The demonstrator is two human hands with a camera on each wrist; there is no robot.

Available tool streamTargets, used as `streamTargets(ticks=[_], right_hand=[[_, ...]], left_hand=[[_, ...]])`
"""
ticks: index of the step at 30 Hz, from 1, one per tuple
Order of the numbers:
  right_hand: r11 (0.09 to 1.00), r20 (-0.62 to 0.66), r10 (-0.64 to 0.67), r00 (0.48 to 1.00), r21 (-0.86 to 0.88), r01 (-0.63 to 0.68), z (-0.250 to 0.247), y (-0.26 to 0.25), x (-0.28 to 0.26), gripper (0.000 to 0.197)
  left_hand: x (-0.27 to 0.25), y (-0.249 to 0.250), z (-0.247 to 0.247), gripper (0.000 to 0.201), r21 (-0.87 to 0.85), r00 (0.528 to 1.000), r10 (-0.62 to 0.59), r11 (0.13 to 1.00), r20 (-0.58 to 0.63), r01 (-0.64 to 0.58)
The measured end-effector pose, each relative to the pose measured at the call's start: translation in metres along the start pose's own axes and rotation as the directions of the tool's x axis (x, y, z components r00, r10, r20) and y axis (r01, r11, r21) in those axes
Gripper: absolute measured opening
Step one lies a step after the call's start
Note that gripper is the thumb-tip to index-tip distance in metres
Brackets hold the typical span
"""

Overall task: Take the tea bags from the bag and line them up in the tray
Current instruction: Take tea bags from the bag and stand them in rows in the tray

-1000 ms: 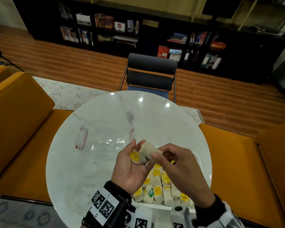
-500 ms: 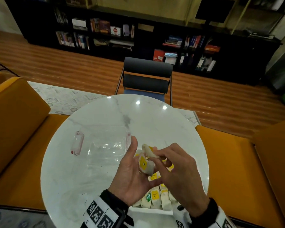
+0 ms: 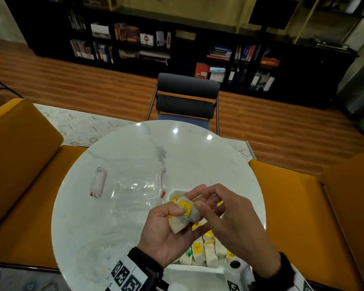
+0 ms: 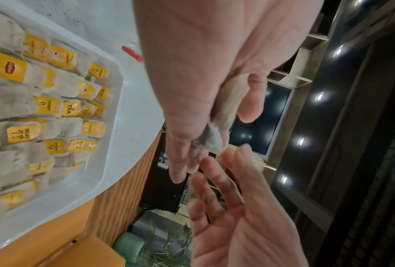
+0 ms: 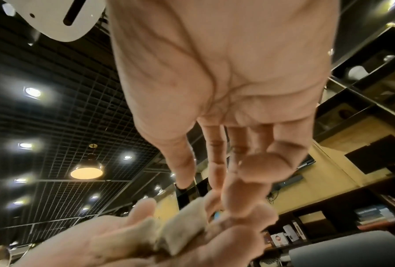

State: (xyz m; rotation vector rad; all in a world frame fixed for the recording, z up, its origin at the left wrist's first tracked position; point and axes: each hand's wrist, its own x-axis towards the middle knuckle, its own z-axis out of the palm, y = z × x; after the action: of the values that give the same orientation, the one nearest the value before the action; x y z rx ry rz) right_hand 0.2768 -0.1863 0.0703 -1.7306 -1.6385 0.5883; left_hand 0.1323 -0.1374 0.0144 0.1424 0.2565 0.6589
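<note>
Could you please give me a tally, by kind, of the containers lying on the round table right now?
Clear plastic box: 1
White tray: 1
Total: 2

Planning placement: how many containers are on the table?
2: clear clip-lid box left of centre; white tray of tea bags at the near edge, partly covered.
</note>
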Motion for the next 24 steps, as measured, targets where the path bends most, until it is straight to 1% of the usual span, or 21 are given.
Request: streamTargets(ticks=[2, 5, 6, 8, 9, 11, 14, 16, 18, 19, 20, 21, 22, 23, 24], right_hand=[[0.992, 0.020, 0.056, 0.998, 0.113, -0.058, 0.006, 0.000, -0.001, 0.022], [0.971, -0.005, 0.121, 0.993, 0.210, -0.117, 0.014, 0.006, -0.003, 0.020], [0.952, -0.014, 0.162, 0.987, 0.267, -0.153, 0.015, 0.008, -0.002, 0.017], [0.884, -0.022, 0.236, 0.972, 0.419, -0.205, 0.014, 0.015, -0.001, 0.014], [0.850, -0.029, 0.257, 0.966, 0.482, -0.212, 0.012, 0.019, -0.001, 0.012], [0.793, -0.048, 0.289, 0.956, 0.572, -0.211, 0.009, 0.025, -0.003, 0.012], [0.689, -0.042, 0.331, 0.943, 0.693, -0.211, 0.010, 0.031, -0.006, 0.014], [0.625, -0.042, 0.356, 0.933, 0.753, -0.205, 0.013, 0.034, -0.007, 0.020], [0.569, -0.051, 0.376, 0.925, 0.801, -0.187, 0.016, 0.034, -0.008, 0.022], [0.540, -0.055, 0.383, 0.922, 0.823, -0.176, 0.017, 0.034, -0.008, 0.022], [0.510, -0.055, 0.390, 0.919, 0.844, -0.167, 0.018, 0.033, -0.007, 0.022], [0.483, -0.052, 0.397, 0.916, 0.861, -0.161, 0.018, 0.034, -0.007, 0.021], [0.460, -0.048, 0.398, 0.916, 0.874, -0.154, 0.019, 0.033, -0.007, 0.020], [0.449, -0.044, 0.389, 0.920, 0.882, -0.147, 0.019, 0.034, -0.006, 0.019], [0.451, -0.042, 0.375, 0.926, 0.881, -0.143, 0.020, 0.033, -0.006, 0.018]], left_hand=[[0.000, -0.002, 0.001, 0.072, 0.047, 1.000, -0.011, 0.999, 0.003, 0.011], [0.001, -0.002, -0.001, 0.072, 0.066, 0.999, -0.023, 0.998, 0.048, 0.020], [0.001, -0.001, -0.002, 0.072, 0.064, 0.998, -0.022, 0.998, 0.050, 0.019], [0.001, 0.002, -0.002, 0.072, 0.026, 0.999, -0.018, 1.000, 0.042, 0.017], [0.001, 0.004, -0.002, 0.072, 0.007, 1.000, -0.008, 1.000, 0.013, 0.008], [0.003, 0.009, -0.001, 0.066, 0.019, 0.996, 0.027, 0.999, -0.087, -0.026], [0.005, 0.013, 0.001, 0.045, 0.115, 0.966, 0.080, 0.992, -0.247, -0.053], [0.005, 0.012, 0.006, 0.033, 0.197, 0.945, 0.119, 0.979, -0.305, -0.060], [0.005, 0.012, 0.010, 0.031, 0.292, 0.927, 0.195, 0.951, -0.321, -0.099], [0.004, 0.012, 0.013, 0.031, 0.363, 0.918, 0.245, 0.924, -0.313, -0.123], [0.003, 0.012, 0.017, 0.032, 0.468, 0.905, 0.309, 0.871, -0.291, -0.147], [0.003, 0.012, 0.020, 0.035, 0.610, 0.888, 0.383, 0.776, -0.255, -0.159], [0.003, 0.011, 0.023, 0.037, 0.758, 0.868, 0.454, 0.634, -0.202, -0.155], [0.003, 0.011, 0.026, 0.035, 0.869, 0.849, 0.510, 0.473, -0.134, -0.147], [0.004, 0.010, 0.030, 0.029, 0.930, 0.837, 0.542, 0.340, -0.073, -0.139]])
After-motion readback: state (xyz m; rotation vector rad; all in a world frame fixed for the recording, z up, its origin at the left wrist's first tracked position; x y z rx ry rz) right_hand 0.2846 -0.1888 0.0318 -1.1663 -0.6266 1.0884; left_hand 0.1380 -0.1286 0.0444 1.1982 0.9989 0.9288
